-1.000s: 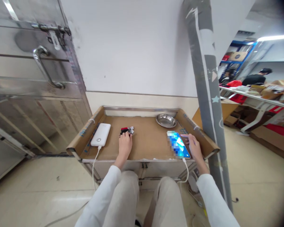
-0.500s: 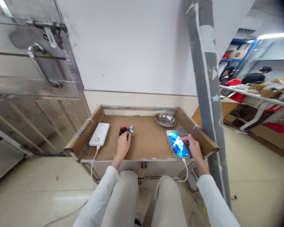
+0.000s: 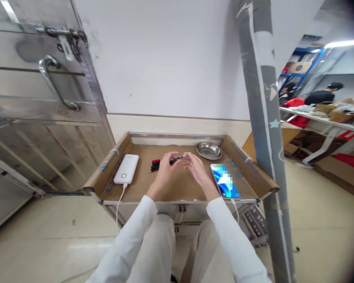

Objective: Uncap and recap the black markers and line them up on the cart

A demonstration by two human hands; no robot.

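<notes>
My left hand [image 3: 164,171] is closed on a black pen [image 3: 177,159], held a little above the cardboard-lined tray table [image 3: 153,186]. The pen's light tip points right. My right hand [image 3: 196,169] is beside it with fingers spread, its fingertips near the pen's tip, holding nothing. A small pile of pens [image 3: 155,164], black and red, lies on the cardboard just left of my left hand. A phone [image 3: 225,181] with a lit blue screen lies to the right of my right hand, with a white cable plugged in.
A white power bank [image 3: 126,168] with a white cable lies at the tray's left. A metal dish [image 3: 209,150] sits at the back right. A grey wrapped pillar [image 3: 262,118] stands at the right, a steel door [image 3: 41,86] at the left. Another person [image 3: 324,94] works at a far table.
My left hand lifted a black pen out of the pile. My right hand left the phone and moved left to the pen's tip.
</notes>
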